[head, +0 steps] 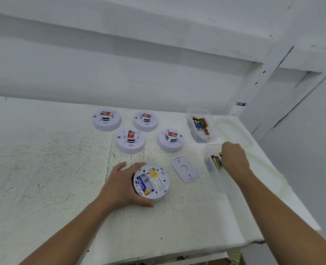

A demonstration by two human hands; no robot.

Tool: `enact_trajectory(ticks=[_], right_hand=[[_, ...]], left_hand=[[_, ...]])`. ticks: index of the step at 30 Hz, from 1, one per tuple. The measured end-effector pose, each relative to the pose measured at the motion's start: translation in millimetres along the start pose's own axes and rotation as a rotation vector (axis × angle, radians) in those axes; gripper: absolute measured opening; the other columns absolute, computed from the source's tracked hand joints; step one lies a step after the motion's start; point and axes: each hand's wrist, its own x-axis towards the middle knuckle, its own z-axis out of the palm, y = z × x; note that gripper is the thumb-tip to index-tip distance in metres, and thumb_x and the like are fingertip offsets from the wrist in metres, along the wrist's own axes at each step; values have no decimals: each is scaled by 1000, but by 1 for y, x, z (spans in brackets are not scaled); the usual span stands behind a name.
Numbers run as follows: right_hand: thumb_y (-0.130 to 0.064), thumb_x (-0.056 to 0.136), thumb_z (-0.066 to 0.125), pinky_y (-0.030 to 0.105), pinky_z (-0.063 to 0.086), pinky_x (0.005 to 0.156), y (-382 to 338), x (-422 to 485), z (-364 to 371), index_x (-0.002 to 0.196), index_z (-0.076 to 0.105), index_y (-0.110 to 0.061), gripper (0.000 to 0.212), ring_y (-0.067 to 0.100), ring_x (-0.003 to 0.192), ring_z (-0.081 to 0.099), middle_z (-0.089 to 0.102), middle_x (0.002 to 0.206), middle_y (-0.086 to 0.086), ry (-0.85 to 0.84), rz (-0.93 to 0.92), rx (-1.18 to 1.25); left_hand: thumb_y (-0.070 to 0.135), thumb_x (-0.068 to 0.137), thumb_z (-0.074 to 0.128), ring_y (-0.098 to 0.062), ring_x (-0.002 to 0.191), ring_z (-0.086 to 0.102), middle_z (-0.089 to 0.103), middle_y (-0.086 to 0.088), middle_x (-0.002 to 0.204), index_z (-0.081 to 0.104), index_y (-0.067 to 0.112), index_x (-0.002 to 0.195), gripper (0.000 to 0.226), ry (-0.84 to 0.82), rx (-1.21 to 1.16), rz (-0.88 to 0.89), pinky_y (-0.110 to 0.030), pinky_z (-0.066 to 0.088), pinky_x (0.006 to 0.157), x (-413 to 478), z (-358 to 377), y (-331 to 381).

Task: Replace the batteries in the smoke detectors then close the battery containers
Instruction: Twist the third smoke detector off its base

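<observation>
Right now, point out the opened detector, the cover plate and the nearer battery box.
opened detector (pixel 159 185): head view, white label.
cover plate (pixel 190 171): head view, flat face.
nearer battery box (pixel 218 183): head view, bare near end.

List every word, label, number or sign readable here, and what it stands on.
No words are legible.
Blue battery in the open smoke detector: white print, blurred.
White label beside it: too small.
Red stickers on four upright detectors: blurred.
Arc sound mark on their faces: sign only.
Batteries in near container: blurred.
</observation>
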Motion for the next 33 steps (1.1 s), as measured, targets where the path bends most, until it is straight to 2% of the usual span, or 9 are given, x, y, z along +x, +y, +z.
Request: enact_trajectory(ticks=[3, 6, 9, 13, 15, 19, 24, 29, 33], right_hand=[[11, 84, 42, 27, 32, 52, -4, -4, 6, 59, 27, -13, 38, 19, 60, 42, 34, 62, 1, 4, -44, -60], [8, 86, 42, 28, 36, 60, -5, -4, 11, 62, 33, -9, 31, 22, 69, 45, 43, 71, 5, 24, -23, -62], [6, 86, 45, 28, 38, 60, -6, -2, 15, 72, 43, -9, 20, 22, 69, 47, 46, 74, 6, 12, 15, -39], [9, 81, 44, 24, 32, 48, 2, 10, 21, 64, 47, -6, 24, 25, 63, 50, 48, 64, 6, -10, 47, 51], [9, 80, 46, 23, 32, 44, 6, 16, 20, 76, 62, 1, 18, 26, 63, 54, 59, 69, 12, -9, 71, 131], [12, 78, 51, 31, 52, 63, 14, 19, 11, 89, 72, 5, 25, 32, 80, 67, 71, 91, 17, 23, 104, 389], [3, 86, 53, 23, 49, 57, 19, 7, -14, 88, 69, 0, 17, 21, 62, 67, 70, 84, 18, 129, 185, 832], [-2, 86, 59, 37, 57, 68, -8, -19, -31, 83, 70, -11, 14, 23, 65, 65, 70, 79, 10, 158, 27, 1020], [-3, 86, 62, 14, 49, 60, -53, -62, -14, 87, 71, -16, 15, 3, 58, 62, 70, 77, -5, -58, -274, 905]], left_hand=[[92, 26, 59, 8, 120, 28, 42, 36, 123, 35, 41, 134, 122, -1, -4, -2, -22, 2, 114, -1, -2, 3], [92, 23, 55, 11, 115, 22, 39, 37, 121, 33, 43, 132, 122, -2, -15, -14, -17, 0, 111, -2, -4, 7], [94, 22, 53, 20, 109, 20, 39, 38, 120, 34, 42, 133, 123, -1, -15, -4, -15, -2, 109, -3, -5, 8], [95, 22, 49, 37, 102, 11, 39, 39, 118, 36, 41, 132, 123, -6, -21, 10, -13, -3, 108, -3, -6, 9], [94, 23, 51, 41, 102, 6, 38, 39, 117, 36, 41, 132, 122, -8, -16, 21, -12, -3, 107, -3, -6, 9], [95, 24, 52, 39, 104, 12, 39, 40, 118, 37, 41, 131, 121, -10, -18, 33, -12, -2, 107, -2, -5, 7], [95, 26, 51, 33, 105, 18, 43, 35, 122, 38, 38, 133, 123, -6, -14, 36, -14, -2, 109, -2, -4, 4], [94, 28, 53, 32, 106, 22, 44, 36, 120, 38, 38, 133, 120, 1, -5, 52, -15, -1, 110, -1, -2, 2], [92, 28, 55, 37, 106, 15, 42, 37, 120, 37, 39, 132, 118, 9, -2, 68, -13, -3, 108, -1, -2, 3]])
